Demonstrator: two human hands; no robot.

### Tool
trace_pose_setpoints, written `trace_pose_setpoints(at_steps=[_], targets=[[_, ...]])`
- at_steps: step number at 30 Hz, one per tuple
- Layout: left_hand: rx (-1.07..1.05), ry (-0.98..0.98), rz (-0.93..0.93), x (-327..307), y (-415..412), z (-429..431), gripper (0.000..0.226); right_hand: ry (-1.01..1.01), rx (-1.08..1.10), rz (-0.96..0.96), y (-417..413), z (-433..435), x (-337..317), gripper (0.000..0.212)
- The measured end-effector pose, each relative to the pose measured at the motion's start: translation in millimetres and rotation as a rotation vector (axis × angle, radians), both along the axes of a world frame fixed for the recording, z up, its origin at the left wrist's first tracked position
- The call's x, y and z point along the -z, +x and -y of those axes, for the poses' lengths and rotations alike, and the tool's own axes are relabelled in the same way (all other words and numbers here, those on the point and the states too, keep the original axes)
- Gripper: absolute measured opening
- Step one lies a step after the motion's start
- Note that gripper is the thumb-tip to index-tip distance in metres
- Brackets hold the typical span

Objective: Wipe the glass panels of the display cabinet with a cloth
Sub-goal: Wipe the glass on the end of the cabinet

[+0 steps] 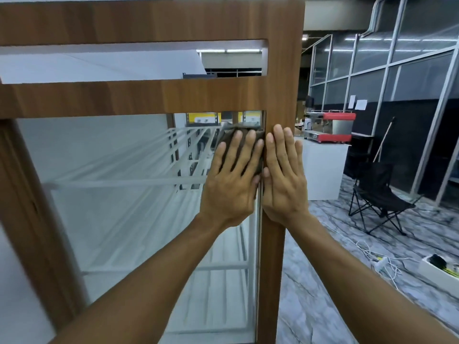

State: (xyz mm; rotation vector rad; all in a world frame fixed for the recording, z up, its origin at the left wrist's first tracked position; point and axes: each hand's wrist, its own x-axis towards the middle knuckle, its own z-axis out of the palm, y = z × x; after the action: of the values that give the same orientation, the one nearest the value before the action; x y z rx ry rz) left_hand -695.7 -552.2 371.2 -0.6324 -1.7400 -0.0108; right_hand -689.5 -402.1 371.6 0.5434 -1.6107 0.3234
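The display cabinet has a brown wooden frame [149,98] and a large glass panel [124,207] with white wire shelves behind it. My left hand [232,180] lies flat on a dark brown cloth [227,135], pressing it against the glass at the panel's upper right corner. My right hand [284,180] rests flat, fingers spread, on the cabinet's right wooden post [283,70], right beside the left hand. It holds nothing.
To the right stand a black folding chair [380,197], a white counter [320,167] with a red coffee machine [330,127], and glass partition walls [397,78]. White cables [372,254] and a white box lie on the marbled floor.
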Motion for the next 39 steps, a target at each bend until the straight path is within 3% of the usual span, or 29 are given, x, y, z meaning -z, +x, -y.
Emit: trace_pose_setpoints(at_steps=[2, 6, 7, 13, 18, 22, 23, 27, 32, 36, 37, 39], targets=[[-0.044, -0.092, -0.031, 6, -2, 18, 0.061, -0.008, 0.013, 0.003, 1, 2, 1, 0.052], [-0.036, 0.368, 0.019, -8, 3, -3, 0.061, -0.028, 0.051, 0.012, 2, 5, 2, 0.053], [-0.037, 0.373, 0.032, -5, 4, -13, 0.061, -0.030, 0.058, 0.014, 2, 6, 2, 0.054], [-0.036, -0.041, -0.008, 58, -2, 12, 0.064, -0.053, 0.145, 0.036, 8, 12, 23, 0.052], [-0.038, 0.269, 0.020, 27, -1, 20, 0.059, -0.111, 0.226, 0.052, 11, 46, 29, 0.056], [-0.019, -0.017, -0.029, 36, -5, 67, 0.056, -0.052, 0.270, 0.031, 6, 70, 34, 0.060], [-0.036, 0.003, -0.030, 36, -8, 89, 0.057, -0.049, 0.287, 0.036, 5, 73, 35, 0.063], [-0.079, 0.445, 0.024, 28, -5, 125, 0.061, 0.055, 0.211, 0.070, -2, 110, 35, 0.068], [-0.036, 0.021, -0.005, 48, -10, 180, 0.059, 0.095, 0.211, 0.088, -12, 172, 40, 0.055], [-0.111, 0.415, 0.031, 38, -10, 221, 0.061, 0.115, 0.212, 0.078, -15, 215, 43, 0.056], [-0.107, 0.383, 0.035, 40, -9, 221, 0.061, 0.105, 0.212, 0.079, -16, 227, 42, 0.054], [-0.069, 0.144, 0.010, 50, -10, 234, 0.060, 0.102, 0.217, 0.084, -18, 243, 40, 0.056]])
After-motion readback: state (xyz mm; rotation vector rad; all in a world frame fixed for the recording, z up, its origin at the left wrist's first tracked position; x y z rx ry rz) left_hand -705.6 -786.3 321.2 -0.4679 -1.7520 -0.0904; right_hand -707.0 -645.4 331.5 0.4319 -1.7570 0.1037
